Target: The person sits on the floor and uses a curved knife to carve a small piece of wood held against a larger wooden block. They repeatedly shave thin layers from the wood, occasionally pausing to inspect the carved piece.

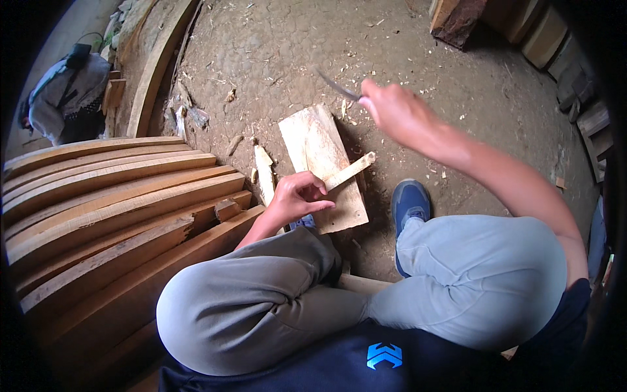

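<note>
My right hand [398, 114] is raised beyond the board, fingers closed round a knife [339, 88]. Its thin blade points up and left, slightly blurred, and its handle is hidden in my fist. Below and left of it, my left hand [297, 197] is bent at the edge of a flat wooden board [315, 140]. Its curled fingers meet the near end of a pale wooden stick [351, 171], with the thumb held apart. The stick slants across the board, and its far end juts past the right edge. My fingers cover its near end.
Stacked timber planks [117, 196] fill the left side. A split wood piece [264, 173] lies left of the board, and chips dot the dirt floor [261, 59]. My shoe [411, 199] is right of the board. Thick beams [457, 23] stand far right; another person [68, 95] bends far left.
</note>
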`<state>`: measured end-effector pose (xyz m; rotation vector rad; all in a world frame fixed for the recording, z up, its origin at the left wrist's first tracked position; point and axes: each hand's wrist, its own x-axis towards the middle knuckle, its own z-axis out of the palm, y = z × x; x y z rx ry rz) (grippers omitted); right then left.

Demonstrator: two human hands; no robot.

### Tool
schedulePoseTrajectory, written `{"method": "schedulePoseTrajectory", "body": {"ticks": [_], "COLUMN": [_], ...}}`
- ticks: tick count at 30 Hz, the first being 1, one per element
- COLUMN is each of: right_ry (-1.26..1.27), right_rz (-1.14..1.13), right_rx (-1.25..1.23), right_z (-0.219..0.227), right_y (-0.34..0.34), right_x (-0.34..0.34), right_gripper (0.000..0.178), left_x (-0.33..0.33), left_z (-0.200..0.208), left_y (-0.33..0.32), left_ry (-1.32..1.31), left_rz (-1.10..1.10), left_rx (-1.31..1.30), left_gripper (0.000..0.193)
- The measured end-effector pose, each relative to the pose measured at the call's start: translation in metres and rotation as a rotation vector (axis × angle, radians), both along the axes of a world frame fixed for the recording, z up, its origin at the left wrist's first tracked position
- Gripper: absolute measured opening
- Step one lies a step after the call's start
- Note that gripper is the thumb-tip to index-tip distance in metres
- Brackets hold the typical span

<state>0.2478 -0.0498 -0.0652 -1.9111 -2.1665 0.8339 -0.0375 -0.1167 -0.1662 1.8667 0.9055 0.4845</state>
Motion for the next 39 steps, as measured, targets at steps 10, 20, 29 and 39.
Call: {"method": "schedulePoseTrajectory", "body": {"ticks": [10,20,29,39], "right_ry": [0.106,0.313,-0.11,0.208], "right_rz": [0.158,0.042,-0.134,0.172], "right_rx": [-0.066,0.026,0.055,-0.008], "right_z": [-0.007,-0.024,-0.046,-0.057], "right_y": [-0.007,0.003,0.004,-0.011], "right_x": [0.002,0.031,0.052,0.038], "right_gripper": [0.019,0.022,0.023,0.022], "left_x": [0.009,0.01,0.008,0.015], "left_z": [0.006,0.003,0.002,0.002], "left_y": [0.005,0.002,0.001,0.0], "left_ry": [0.03,0.035,0.02,0.073], "left_rz": [0.034,0.058,0.058,0.228], "left_rx": [0.098,0.082,0.025,0.065], "left_gripper": [0.032,0.034,0.029,0.034]}}
